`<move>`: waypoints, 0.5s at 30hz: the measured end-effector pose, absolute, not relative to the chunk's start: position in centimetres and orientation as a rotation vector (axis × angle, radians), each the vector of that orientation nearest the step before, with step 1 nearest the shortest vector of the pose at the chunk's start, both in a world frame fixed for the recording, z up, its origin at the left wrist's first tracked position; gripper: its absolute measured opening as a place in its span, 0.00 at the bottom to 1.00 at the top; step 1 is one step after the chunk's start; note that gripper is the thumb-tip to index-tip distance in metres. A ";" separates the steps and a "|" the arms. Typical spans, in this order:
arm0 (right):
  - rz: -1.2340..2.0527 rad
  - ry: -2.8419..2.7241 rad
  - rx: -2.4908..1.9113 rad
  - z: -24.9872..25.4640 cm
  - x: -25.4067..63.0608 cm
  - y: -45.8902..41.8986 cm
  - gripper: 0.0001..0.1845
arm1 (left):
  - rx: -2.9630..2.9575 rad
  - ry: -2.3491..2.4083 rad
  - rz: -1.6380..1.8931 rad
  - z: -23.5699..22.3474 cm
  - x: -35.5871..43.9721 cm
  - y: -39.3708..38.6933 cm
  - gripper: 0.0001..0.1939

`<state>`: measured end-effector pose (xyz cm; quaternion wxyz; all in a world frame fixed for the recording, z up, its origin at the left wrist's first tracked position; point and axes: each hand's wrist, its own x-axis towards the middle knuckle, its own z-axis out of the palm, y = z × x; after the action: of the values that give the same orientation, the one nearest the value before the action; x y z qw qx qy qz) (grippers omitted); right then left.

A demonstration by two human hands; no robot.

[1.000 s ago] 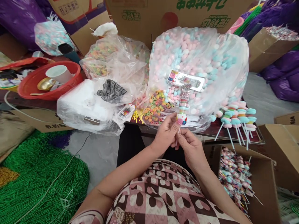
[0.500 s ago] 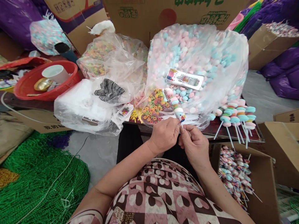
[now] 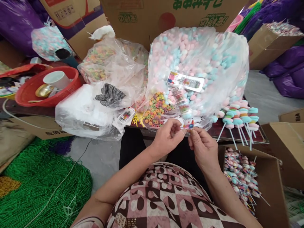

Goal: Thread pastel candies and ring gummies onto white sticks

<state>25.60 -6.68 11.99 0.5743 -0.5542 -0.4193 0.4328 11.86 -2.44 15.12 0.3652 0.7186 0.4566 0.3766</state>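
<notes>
A wrapped candy skewer with pink, blue and multicoloured pieces leans up and away from me, blurred, a printed colourful patch near its base. My right hand pinches that base between thumb and fingers. My left hand is curled, its thumb tip meeting the base from the left; its other fingertips are partly hidden, as is the stick below. Behind the skewer, a stack of printed cards rests on a large clear bag of pink and blue candies. Ring candies lie beside the skewer.
Candy skewers without visible wrapping overhang the table's right edge; an open carton below holds wrapped ones. Yellow ties, a white plastic bag, a grey knit cloth and a red basin are leftward. Green cord covers the floor.
The skewer swung leftward, and its base has shifted slightly right. Both hands moved a little right, and the left fingers loosened from a tighter fist around the base.
</notes>
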 end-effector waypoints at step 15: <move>1.197 -0.953 -1.186 12.1 24.9 -7.3 0.12 | 2.164 1.280 0.965 15.1 12.1 -2.1 0.10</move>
<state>24.89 -7.33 12.10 0.5670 -0.5047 -0.4053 0.5095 12.10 -2.08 15.07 0.2224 0.7834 0.4634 0.3495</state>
